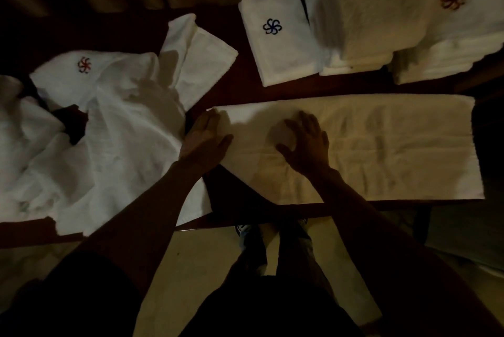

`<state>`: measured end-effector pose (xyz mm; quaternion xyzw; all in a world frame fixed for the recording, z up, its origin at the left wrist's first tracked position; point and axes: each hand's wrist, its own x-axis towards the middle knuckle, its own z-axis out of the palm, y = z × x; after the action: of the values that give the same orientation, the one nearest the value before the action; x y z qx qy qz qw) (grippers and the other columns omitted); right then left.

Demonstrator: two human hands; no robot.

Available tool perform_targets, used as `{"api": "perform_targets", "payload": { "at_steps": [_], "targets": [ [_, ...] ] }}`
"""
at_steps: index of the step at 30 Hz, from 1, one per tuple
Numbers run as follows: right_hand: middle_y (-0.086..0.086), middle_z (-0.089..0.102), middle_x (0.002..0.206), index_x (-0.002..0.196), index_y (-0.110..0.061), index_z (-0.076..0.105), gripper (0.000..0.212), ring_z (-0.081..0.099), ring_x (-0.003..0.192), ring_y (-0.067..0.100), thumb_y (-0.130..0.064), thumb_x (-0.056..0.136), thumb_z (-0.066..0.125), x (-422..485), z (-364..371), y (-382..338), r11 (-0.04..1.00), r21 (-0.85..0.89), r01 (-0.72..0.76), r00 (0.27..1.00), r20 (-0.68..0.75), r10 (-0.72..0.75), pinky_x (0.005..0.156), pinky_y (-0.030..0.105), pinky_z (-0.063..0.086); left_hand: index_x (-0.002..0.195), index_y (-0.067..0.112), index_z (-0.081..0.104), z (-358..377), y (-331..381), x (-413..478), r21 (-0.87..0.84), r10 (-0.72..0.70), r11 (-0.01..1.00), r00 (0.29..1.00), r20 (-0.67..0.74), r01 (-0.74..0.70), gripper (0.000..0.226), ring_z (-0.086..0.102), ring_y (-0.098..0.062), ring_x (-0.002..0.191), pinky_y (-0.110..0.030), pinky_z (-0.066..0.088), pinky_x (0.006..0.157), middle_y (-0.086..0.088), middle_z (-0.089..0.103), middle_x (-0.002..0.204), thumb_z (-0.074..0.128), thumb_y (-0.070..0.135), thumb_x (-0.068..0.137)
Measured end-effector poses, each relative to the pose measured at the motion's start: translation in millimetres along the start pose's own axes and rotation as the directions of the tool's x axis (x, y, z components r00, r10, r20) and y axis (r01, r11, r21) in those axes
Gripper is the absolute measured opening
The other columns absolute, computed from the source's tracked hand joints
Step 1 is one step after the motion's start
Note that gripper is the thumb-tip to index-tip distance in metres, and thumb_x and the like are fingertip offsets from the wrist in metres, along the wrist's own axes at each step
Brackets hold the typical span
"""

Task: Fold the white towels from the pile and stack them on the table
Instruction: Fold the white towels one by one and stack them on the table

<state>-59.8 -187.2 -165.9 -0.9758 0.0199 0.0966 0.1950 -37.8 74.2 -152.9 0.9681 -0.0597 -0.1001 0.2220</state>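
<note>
Left hand (205,136) and right hand (305,141) pressed flat, I smooth the towel (387,146) at the near edge of the surface (245,87); creases must go before folding

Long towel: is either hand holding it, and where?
Neither hand grips the long towel. The left hand lies flat on its left end; the right hand presses flat beside it.
</note>
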Motion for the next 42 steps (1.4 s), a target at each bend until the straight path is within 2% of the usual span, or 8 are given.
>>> {"api": "perform_targets", "payload": {
  "at_steps": [2,6,15,19,23,30,39,42],
  "targets": [
    [0.005,0.013,0.166,0.152,-0.033,0.033,0.079,0.005,0.153,0.03,-0.058,0.085,0.066,1,2,2,0.999,-0.025,-0.021,0.997,0.077,0.023,0.113,0.064,0.022,0.153,0.005,0.032,3,-1,0,0.026,-0.015,1.0,0.998,0.067,0.013,0.084,0.03,-0.035,0.145,-0.051,0.032,0.115,-0.014,0.029,0.159,0.069,0.044,0.089],
    [0.004,-0.002,0.168,0.158,-0.035,0.018,0.091,-0.006,0.153,0.03,-0.067,0.084,0.062,3,1,-1,0.999,-0.027,-0.04,0.989,0.141,0.043,0.116,0.066,0.015,0.159,0.015,0.016,8,-9,1,0.126,-0.041,0.992,0.992,0.123,0.026,0.094,0.011,-0.023,0.152,-0.055,0.018,0.119,-0.001,0.006,0.167,0.058,0.062,0.088],
    [0.001,-0.011,0.167,0.158,-0.039,0.004,0.097,-0.013,0.153,0.031,-0.076,0.083,0.053,18,5,-2,0.997,-0.064,-0.051,0.981,0.183,0.062,0.114,0.068,0.01,0.16,0.02,0.006,14,-7,4,0.146,-0.117,0.984,0.987,0.114,0.1,0.094,0.007,-0.02,0.153,-0.059,0.015,0.118,0.003,-0.002,0.167,0.054,0.063,0.09],
    [0.002,-0.006,0.168,0.159,-0.035,0.008,0.095,-0.009,0.153,0.031,-0.07,0.085,0.057,20,-3,-4,0.998,-0.045,-0.049,0.978,0.199,0.057,0.116,0.066,0.013,0.158,0.016,0.015,13,1,6,0.163,-0.112,0.981,0.993,0.037,0.104,0.091,0.012,-0.029,0.152,-0.06,0.02,0.116,-0.009,0.009,0.166,0.056,0.059,0.089],
    [0.004,0.005,0.168,0.158,-0.03,0.016,0.086,0.0,0.154,0.029,-0.062,0.09,0.058,14,-20,-1,0.996,-0.001,-0.085,0.992,0.099,0.084,0.118,0.061,0.016,0.151,0.008,0.034,13,14,9,0.244,-0.005,0.969,0.995,-0.102,0.029,0.083,0.034,-0.037,0.143,-0.061,0.032,0.109,-0.02,0.034,0.156,0.045,0.058,0.086],
    [0.005,0.014,0.167,0.157,-0.027,0.024,0.076,0.009,0.154,0.028,-0.052,0.094,0.059,-2,-50,42,0.983,0.002,-0.183,0.983,0.019,0.183,0.119,0.057,0.022,0.146,0.012,0.043,34,61,26,0.186,0.161,0.97,0.986,-0.03,-0.153,0.073,0.033,-0.035,0.144,-0.058,0.035,0.11,-0.016,0.035,0.157,0.065,0.048,0.087],
    [0.006,0.027,0.163,0.152,-0.023,0.036,0.067,0.017,0.152,0.03,-0.043,0.094,0.062,-19,-82,142,0.967,-0.033,-0.251,0.966,-0.064,0.249,0.117,0.057,0.027,0.138,0.017,0.054,76,141,49,0.184,0.27,0.944,0.962,0.052,-0.275,0.059,0.028,-0.028,0.148,-0.052,0.033,0.112,-0.01,0.034,0.159,0.061,0.051,0.091],
    [0.01,0.038,0.157,0.147,-0.019,0.046,0.059,0.026,0.149,0.033,-0.036,0.094,0.064,-17,-88,172,0.973,-0.016,-0.23,0.966,-0.125,0.226,0.114,0.057,0.033,0.127,0.016,0.062,87,161,52,0.154,0.279,0.946,0.958,0.064,-0.286,0.048,0.032,-0.029,0.146,-0.052,0.034,0.111,-0.01,0.041,0.155,0.067,0.045,0.089]
  ]
}}
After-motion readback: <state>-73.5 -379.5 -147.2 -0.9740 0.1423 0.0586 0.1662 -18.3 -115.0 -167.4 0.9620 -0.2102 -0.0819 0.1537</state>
